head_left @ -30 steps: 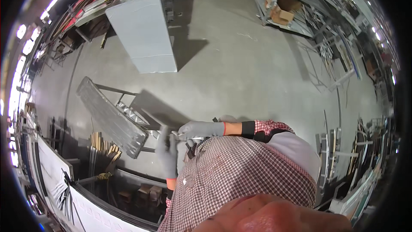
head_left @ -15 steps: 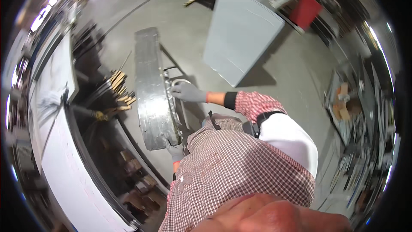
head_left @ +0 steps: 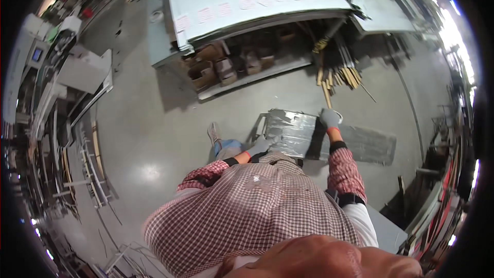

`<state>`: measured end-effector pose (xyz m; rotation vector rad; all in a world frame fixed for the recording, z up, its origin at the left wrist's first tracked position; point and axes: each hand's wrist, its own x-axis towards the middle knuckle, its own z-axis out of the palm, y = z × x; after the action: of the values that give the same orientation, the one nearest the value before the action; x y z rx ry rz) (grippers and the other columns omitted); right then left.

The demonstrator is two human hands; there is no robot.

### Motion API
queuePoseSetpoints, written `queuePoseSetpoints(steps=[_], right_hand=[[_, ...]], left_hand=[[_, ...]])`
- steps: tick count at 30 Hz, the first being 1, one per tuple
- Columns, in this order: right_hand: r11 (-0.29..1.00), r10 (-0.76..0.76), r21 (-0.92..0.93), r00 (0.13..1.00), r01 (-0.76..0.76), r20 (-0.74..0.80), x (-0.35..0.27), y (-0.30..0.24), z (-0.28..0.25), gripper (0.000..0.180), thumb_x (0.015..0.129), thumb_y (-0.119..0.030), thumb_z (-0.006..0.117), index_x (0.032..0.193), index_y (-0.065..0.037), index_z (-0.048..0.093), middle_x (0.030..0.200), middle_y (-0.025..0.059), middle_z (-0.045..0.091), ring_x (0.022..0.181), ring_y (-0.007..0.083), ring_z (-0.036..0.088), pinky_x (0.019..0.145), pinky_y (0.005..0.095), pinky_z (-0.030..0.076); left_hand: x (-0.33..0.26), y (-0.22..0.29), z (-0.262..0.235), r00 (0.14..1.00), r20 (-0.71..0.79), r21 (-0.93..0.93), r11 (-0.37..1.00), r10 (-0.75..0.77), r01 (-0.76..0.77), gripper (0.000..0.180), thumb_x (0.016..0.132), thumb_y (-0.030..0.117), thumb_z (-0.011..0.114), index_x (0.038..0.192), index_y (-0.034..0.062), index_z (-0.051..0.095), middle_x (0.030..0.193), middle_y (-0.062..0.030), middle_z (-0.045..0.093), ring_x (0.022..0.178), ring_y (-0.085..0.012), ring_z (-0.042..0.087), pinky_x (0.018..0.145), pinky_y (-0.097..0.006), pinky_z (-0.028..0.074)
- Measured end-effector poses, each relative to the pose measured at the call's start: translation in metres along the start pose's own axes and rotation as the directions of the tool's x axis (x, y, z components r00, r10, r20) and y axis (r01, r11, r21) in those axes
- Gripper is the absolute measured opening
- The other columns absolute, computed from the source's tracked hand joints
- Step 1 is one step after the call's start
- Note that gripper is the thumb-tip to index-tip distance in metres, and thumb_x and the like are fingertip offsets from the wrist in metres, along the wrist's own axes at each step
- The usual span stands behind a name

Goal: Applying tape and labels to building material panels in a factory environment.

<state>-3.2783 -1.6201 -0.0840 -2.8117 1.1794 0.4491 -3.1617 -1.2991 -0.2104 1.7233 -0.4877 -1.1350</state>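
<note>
Dull grey and silver, wrinkled: the covering of a low bench (head_left: 296, 136) directly in front of the wearer. Its long axis runs left to right across the view, the right end angled slightly toward the lower edge. Top a long, narrow rectangle; left part bright and creased, with ragged dark patches at the end; a matt black band (head_left: 315, 141) crosses mid-length; right part smoother, darker grey.

Right hand (head_left: 331, 118), grey glove with red cuff, is at the bench's far long edge, fingers curled; a pale curved rim (head_left: 338, 115) shows beside it. Whether the fingers grip that rim: cannot tell. Left hand (head_left: 261, 145), same glove type, is at the near left corner, fingers toward the covering; grasp or mere contact not resolvable.

Wearer's apron (head_left: 267, 190): brown-and-white checked cloth. Surface: smooth grey floor (head_left: 154, 128), one glare spot at left. Beyond the bench, a worktable (head_left: 257, 20) with a pale top; cardboard boxes (head_left: 225, 69) on its lower shelf; beside them, a bundle of thin yellowish strips (head_left: 347, 77).
</note>
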Motion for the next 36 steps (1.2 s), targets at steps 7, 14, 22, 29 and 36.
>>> queuePoseSetpoints(steps=[7,14,22,29,36], right_hand=[[0.974,0.175,0.144,0.984,-0.176,0.015,0.007,-0.12,-0.014,0.029,0.081,-0.029,0.049,0.093,-0.009,0.066,0.088,0.0181,0.066,0.084,0.0364,0.063,0.07,0.0456,0.049],[0.838,0.363,0.372,0.917,-0.398,0.163,-0.007,-0.22,-0.023,0.033,0.081,-0.026,0.043,0.093,-0.004,0.065,0.093,0.0231,0.064,0.088,0.0401,0.061,0.073,0.0454,0.049],[0.673,0.355,0.572,0.883,-0.469,0.307,0.004,-0.268,0.035,0.034,0.085,-0.025,0.037,0.094,-0.004,0.062,0.097,0.0302,0.059,0.098,0.0401,0.057,0.078,0.0452,0.044],[0.661,0.266,0.622,0.907,-0.419,0.328,0.018,-0.293,0.034,0.031,0.084,-0.021,0.037,0.087,0.0,0.06,0.091,0.0279,0.06,0.088,0.0428,0.058,0.073,0.0467,0.044],[0.985,0.083,0.126,0.969,-0.114,0.234,0.034,-0.332,-0.066,0.02,0.083,-0.02,0.049,0.088,-0.005,0.062,0.088,0.0231,0.061,0.079,0.0387,0.059,0.068,0.0429,0.045]], left_hand=[[0.001,0.128,-0.177,0.998,0.03,-0.057,0.997,0.059,-0.057,0.065,0.07,0.041,0.076,0.109,-0.0061,0.052,0.1,-0.013,0.061,0.091,-0.0174,0.057,0.079,-0.029,0.046],[0.092,0.126,-0.298,1.0,0.011,0.274,0.962,-0.005,0.002,0.063,0.068,0.044,0.076,0.099,-0.0056,0.056,0.085,-0.0112,0.063,0.075,-0.0196,0.06,0.066,-0.033,0.046],[0.079,0.166,-0.434,0.961,-0.258,-0.083,0.989,0.095,-0.121,0.022,0.088,0.022,0.059,0.101,0.0049,0.059,0.091,-0.0003,0.06,0.074,-0.008,0.054,0.067,-0.023,0.045],[0.106,0.218,-0.495,0.944,-0.329,-0.245,0.963,0.025,-0.111,0.054,0.091,0.047,0.049,0.116,-0.0011,0.053,0.105,-0.0056,0.058,0.096,-0.0124,0.055,0.084,-0.03,0.044],[0.142,0.247,-0.502,0.952,-0.278,-0.212,0.975,-0.128,0.069,0.078,0.077,0.062,0.057,0.114,-0.0071,0.053,0.098,-0.0088,0.061,0.091,-0.0198,0.057,0.081,-0.029,0.043]])
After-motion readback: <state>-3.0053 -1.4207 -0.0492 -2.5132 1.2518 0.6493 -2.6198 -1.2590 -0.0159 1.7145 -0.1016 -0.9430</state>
